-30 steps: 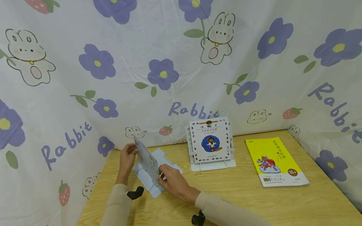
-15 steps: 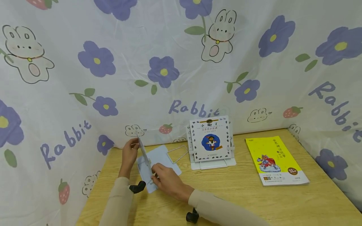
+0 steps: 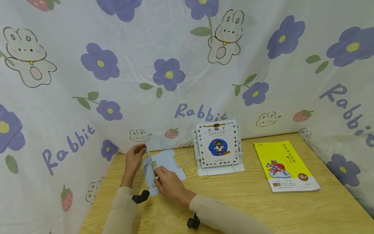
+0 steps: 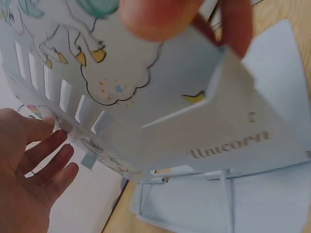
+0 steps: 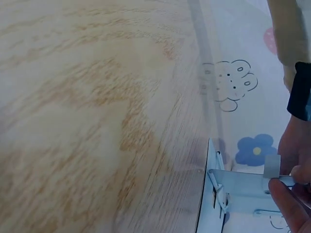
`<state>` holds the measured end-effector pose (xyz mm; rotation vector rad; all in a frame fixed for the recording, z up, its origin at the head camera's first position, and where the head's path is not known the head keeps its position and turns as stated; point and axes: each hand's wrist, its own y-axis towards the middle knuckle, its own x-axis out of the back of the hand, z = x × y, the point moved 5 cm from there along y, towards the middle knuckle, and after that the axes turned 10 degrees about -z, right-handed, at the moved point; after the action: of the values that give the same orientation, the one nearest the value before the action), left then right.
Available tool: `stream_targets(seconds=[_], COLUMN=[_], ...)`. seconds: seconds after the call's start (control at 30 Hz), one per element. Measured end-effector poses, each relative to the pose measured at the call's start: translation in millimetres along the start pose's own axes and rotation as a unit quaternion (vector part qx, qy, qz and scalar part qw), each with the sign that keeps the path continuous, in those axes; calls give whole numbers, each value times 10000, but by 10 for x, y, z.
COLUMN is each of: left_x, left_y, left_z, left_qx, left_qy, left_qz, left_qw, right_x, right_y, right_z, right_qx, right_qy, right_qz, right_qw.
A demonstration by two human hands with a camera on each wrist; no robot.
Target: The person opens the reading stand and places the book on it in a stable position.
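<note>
A pale blue metal book stand with a printed unicorn panel is between both hands. In the head view its panel stands up nearly edge-on above the flat base plate, and a wire leg sticks out to the right. My left hand holds the panel's far edge, thumb on the printed face in the left wrist view. My right hand pinches the near edge of the panel, by the ledge lettered "Unicorn". Fingers grip a small tab in the right wrist view.
A second book stand to the right bears a white picture book. A yellow book lies flat farther right on the wooden table. Behind hangs a rabbit-and-flower curtain.
The panel has turned from showing its printed face to nearly edge-on. My right hand has shifted left with it, and the base plate has swung slightly on the table.
</note>
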<state>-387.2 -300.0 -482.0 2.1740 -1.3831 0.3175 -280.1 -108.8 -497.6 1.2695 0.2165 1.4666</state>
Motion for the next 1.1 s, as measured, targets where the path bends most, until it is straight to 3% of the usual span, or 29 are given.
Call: stream_targets(seconds=[0.4, 0.83, 1.1], left_x=[88, 48, 20], left_y=[-435, -1002, -1203], left_z=[-106, -188, -280], left_qx=[-88, 63, 228], left_qy=[-958, -931, -1071], left_qz=[-18, 27, 175], left_qw=[9954, 9956, 9938], right_x=[-21, -2, 21], right_y=[11, -15, -19], right_z=[-16, 1, -50], right_qx=[-7, -96, -769], right_qy=[-126, -45, 635], right_qz=[-142, -20, 97], right_qw=[9998, 9999, 9950])
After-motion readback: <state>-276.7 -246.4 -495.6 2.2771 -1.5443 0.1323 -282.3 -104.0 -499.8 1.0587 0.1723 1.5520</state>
